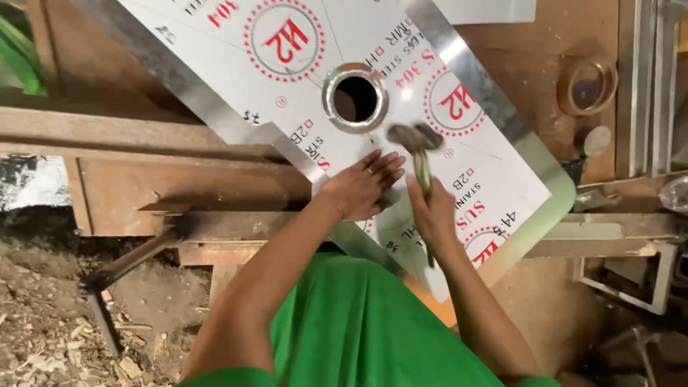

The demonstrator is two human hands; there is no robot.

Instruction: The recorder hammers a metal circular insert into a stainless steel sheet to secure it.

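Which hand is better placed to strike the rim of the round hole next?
Probably the right hand: it grips the metal-headed hammer, whose head hovers beside the round hole in the film-covered steel sheet. The left hand lies flat on the sheet.

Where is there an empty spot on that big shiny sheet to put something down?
The sheet lies bare right of the hammer, toward its rounded corner, and at upper left of the round hole. Below the hole is crowded: the left hand and right hand meet there.
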